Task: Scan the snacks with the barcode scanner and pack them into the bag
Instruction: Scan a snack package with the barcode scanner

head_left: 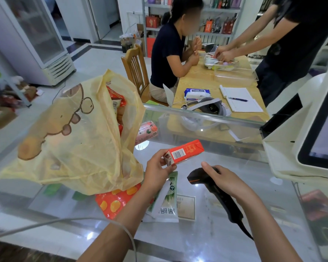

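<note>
From the head camera, I am at the scanning step. My left hand pinches the near end of the orange snack box, held above the glass counter with its barcode facing up. My right hand is wrapped round the barcode scanner, low and just near of the box.

Next, I judge, the scanner's nose must tip up onto that barcode. Then the box goes left into the yellow bag, whose mouth gapes just beside my left hand.

A green-and-white packet and an orange packet lie under my left wrist. Bare glass runs right to the checkout terminal.
</note>
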